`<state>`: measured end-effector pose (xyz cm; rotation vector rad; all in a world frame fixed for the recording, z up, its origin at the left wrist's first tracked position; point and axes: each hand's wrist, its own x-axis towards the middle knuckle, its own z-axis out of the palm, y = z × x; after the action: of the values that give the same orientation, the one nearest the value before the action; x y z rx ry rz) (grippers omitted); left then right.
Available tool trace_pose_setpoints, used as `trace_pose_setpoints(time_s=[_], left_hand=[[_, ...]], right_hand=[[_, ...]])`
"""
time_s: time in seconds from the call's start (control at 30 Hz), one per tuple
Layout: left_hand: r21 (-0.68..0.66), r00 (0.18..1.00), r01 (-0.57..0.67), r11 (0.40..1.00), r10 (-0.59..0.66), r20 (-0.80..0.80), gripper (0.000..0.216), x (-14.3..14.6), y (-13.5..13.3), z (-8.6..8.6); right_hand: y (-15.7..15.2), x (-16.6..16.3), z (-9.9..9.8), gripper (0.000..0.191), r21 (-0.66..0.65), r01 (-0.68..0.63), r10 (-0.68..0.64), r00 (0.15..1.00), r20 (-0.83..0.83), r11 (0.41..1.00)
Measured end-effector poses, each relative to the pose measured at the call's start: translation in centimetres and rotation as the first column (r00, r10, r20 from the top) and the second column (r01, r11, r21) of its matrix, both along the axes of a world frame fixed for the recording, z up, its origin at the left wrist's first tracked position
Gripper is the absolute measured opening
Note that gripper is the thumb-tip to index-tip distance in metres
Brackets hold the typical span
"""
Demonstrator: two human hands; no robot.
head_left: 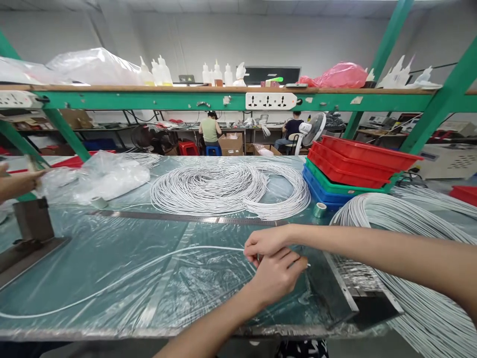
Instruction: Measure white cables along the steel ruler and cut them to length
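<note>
A thin white cable (149, 262) curves over the plastic-covered table from the left edge to my hands. My right hand (272, 241) is closed on it, fingers pinched where the cable meets them. Just below and touching it, my left hand (278, 276) is also closed; a short pale tip sticks out by its thumb, and the rest of what it grips is hidden. Beyond my hands lie large coils of white cable (208, 189) and a smaller coil (286, 204). To the right, a thick bundle of white cables (413, 233) hangs over the table's edge.
A long metal ruler (179, 217) crosses the table. Stacked red, green and blue trays (357, 164) and a tape roll (319, 210) stand at right. A metal bracket (35, 221) stands left, near another person's hand (18, 184). A green-framed shelf (167, 101) spans above.
</note>
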<state>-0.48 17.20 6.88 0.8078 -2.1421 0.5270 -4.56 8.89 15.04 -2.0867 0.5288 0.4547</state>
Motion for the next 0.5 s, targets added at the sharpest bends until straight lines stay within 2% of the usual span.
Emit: trace_pose_setpoints(time_s=[0.03, 0.1, 0.17, 0.2, 0.23, 0.3, 0.33, 0.37, 0.4, 0.43, 0.47, 0.5], left_hand=[[-0.004, 1.0, 0.008, 1.0, -0.008, -0.016, 0.023, 0.5, 0.9, 0.1], [-0.101, 0.997, 0.025, 0.995, -0.033, -0.077, 0.031, 2.3, 2.6, 0.4], [-0.244, 0.986, -0.081, 0.966, 0.042, -0.16, 0.044, 5.6, 3.5, 0.6], [-0.267, 0.965, -0.206, 0.941, 0.151, -0.215, 0.051, 7.7, 3.5, 0.7], [-0.212, 0.922, -0.357, 0.91, 0.308, -0.234, 0.056, 10.2, 3.3, 0.7], [0.031, 0.797, -0.594, 0.804, 0.593, -0.113, 0.049, 15.6, 2.4, 0.7], [0.207, 0.739, -0.664, 0.719, 0.672, 0.037, 0.043, 18.5, 2.0, 0.7], [0.373, 0.654, -0.734, 0.568, 0.738, 0.164, 0.038, 21.3, 1.7, 0.7], [0.5, 0.557, -0.781, 0.373, 0.779, 0.288, 0.04, 24.0, 1.5, 0.8], [0.553, 0.466, -0.805, 0.213, 0.804, 0.368, 0.047, 26.5, 1.6, 1.1], [0.561, 0.392, -0.819, 0.124, 0.835, 0.387, 0.052, 28.8, 1.7, 1.5], [0.545, 0.335, -0.833, 0.095, 0.87, 0.361, 0.057, 30.9, 2.0, 2.1]], right_hand=[[-0.1, -0.2, 0.0, 0.023, 0.001, 0.033, -0.033, 0.999, 0.03, 0.999], [-0.7, -0.7, 0.3, 0.022, 0.023, 0.107, -0.108, 0.992, 0.07, 0.994], [-1.5, -1.7, 1.0, 0.022, 0.034, 0.146, -0.148, 0.987, 0.065, 0.989], [-1.9, -2.3, 1.6, 0.021, 0.031, 0.148, -0.15, 0.987, 0.058, 0.988], [-2.4, -2.9, 2.2, 0.021, 0.029, 0.138, -0.139, 0.989, 0.044, 0.99], [-3.4, -4.4, 3.9, 0.023, -0.001, 0.091, -0.091, 0.996, 0.019, 0.996], [-4.0, -5.2, 4.8, 0.024, -0.061, 0.055, -0.054, 0.998, 0.009, 0.997], [-4.7, -6.0, 5.6, 0.024, -0.174, 0.022, -0.023, 1.0, -0.006, 0.984], [-5.4, -6.9, 6.3, 0.023, -0.337, -0.006, -0.003, 1.0, -0.027, 0.942], [-6.2, -7.7, 6.9, 0.023, -0.521, -0.027, 0.0, 0.999, -0.052, 0.853], [-7.1, -8.6, 7.4, 0.023, -0.692, -0.034, -0.021, 0.997, -0.071, 0.721], [-8.0, -9.4, 7.7, 0.023, -0.817, -0.036, -0.056, 0.995, -0.083, 0.576]])
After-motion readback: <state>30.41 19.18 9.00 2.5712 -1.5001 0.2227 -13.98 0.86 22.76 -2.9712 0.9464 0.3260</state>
